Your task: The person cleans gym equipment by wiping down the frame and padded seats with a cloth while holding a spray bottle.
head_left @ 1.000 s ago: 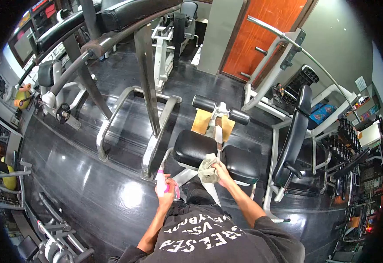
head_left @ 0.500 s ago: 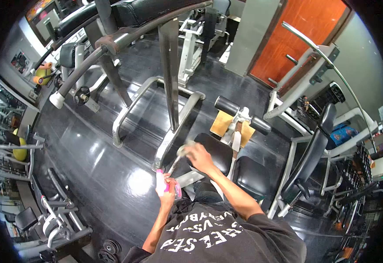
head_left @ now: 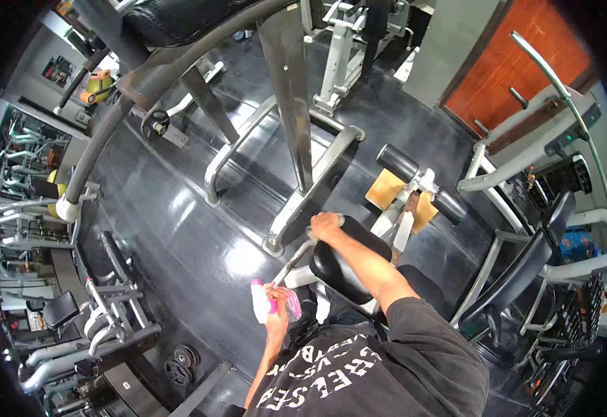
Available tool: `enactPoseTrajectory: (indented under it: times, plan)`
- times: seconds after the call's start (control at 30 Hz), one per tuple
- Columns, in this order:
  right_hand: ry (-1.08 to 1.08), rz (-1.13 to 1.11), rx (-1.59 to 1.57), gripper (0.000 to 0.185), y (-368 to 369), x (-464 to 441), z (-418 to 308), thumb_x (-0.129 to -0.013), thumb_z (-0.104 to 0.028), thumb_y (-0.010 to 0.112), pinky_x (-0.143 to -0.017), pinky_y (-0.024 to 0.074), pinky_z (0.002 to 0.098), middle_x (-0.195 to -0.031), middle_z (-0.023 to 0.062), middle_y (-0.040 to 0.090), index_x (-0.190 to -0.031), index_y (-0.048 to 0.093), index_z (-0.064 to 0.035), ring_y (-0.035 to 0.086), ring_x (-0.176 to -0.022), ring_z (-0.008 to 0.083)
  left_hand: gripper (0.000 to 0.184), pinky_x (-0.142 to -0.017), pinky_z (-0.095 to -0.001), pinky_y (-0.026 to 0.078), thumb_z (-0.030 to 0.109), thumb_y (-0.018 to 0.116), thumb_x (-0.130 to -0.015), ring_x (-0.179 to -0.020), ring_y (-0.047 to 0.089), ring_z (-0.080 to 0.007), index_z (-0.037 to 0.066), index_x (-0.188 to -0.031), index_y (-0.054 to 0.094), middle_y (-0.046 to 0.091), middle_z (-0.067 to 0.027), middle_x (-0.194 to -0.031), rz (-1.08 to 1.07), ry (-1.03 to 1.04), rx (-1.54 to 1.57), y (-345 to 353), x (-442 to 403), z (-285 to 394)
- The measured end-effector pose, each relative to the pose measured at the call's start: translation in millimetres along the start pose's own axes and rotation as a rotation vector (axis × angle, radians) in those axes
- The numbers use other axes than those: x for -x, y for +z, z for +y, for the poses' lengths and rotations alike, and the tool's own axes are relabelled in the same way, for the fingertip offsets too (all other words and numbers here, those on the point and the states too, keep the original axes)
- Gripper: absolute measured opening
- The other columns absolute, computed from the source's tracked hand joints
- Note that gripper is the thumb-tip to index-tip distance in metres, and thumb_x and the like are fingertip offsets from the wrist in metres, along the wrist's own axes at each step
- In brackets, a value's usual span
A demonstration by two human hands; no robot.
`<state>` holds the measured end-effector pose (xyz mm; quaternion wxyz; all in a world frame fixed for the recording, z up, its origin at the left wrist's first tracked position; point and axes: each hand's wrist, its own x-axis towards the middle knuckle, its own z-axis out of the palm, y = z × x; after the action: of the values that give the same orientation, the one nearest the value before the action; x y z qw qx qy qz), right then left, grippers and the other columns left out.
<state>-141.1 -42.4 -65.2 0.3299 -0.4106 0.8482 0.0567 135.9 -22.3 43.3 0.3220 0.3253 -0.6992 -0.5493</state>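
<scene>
A spray bottle [head_left: 258,306] is showing a white head with bright pink parts and a pinkish body, leaning with its head toward the left. A pale cloth [head_left: 311,232] is showing only as a sliver, most of it being hidden. The black pad [head_left: 352,267] is looking smooth, with rounded corners.

The left grip [head_left: 278,304] is wrapping its fingers around the bottle, whose body is peeking out on the right. The right grip [head_left: 326,225] is holding the cloth at the pad's far left corner, by the upper end of a bent metal bar [head_left: 293,263]; whether it is pressing on the bar, the pad or both, one cannot tell.

The right forearm [head_left: 366,260] is crossing over the pad, partly covering a second pad [head_left: 421,286]. Beyond the right grip, the foot of a steel frame [head_left: 283,226] is standing close by, while roller pads [head_left: 397,162] are sitting farther off to the right. Left of the bottle, the shiny dark floor [head_left: 185,240] is leaving open room.
</scene>
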Motion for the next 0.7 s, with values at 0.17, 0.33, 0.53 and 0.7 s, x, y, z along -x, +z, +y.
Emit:
enactPoseTrajectory:
  times: [0.17,0.33,0.53,0.7]
  plan:
    - [0.134,-0.054,-0.168,0.042,-1,-44,66,-0.079,-0.034,0.062,-0.091,0.0503,0.0400,-0.121,0.0127,0.063,-0.111,0.066,-0.0078,0.060,-0.113,0.0286,0.020,-0.085,-0.0306,0.044,-0.004,0.049,-0.088,-0.077,0.058,-0.0142,-0.001,-0.107,0.044,0.058,-0.0043,-0.075,-0.018,0.062,-0.199,8,2,-3]
    - [0.110,-0.246,-0.492,0.063,70,-91,162,-0.078,-0.061,0.054,-0.089,0.0495,0.0378,-0.113,0.0158,0.066,-0.108,0.068,-0.0066,0.064,-0.105,0.0285,0.024,-0.080,-0.0288,0.046,-0.005,0.049,-0.087,-0.077,0.057,-0.0135,-0.002,-0.110,0.042,0.057,-0.0037,-0.075,0.025,-0.024,-0.137,15,4,-1]
    - [0.226,-0.275,-0.979,0.033,150,-29,249,-0.079,-0.034,0.066,-0.078,0.0498,0.0351,-0.091,0.0083,0.070,-0.096,0.071,-0.0072,0.065,-0.087,0.0207,0.025,-0.081,-0.0290,0.046,-0.005,0.049,-0.088,-0.076,0.057,-0.0134,-0.002,-0.111,0.041,0.056,-0.0030,-0.074,0.002,-0.107,-0.100,22,-2,17]
    - [0.449,-0.594,-1.307,0.031,295,-31,341,-0.083,-0.024,0.052,-0.065,0.0480,0.0387,-0.086,0.0088,0.066,-0.100,0.063,-0.0004,0.062,-0.078,0.0205,0.022,-0.083,-0.0298,0.045,-0.005,0.052,-0.087,-0.077,0.056,-0.0140,-0.001,-0.107,0.044,0.054,-0.0025,-0.073,-0.065,-0.073,0.028,26,-7,17]
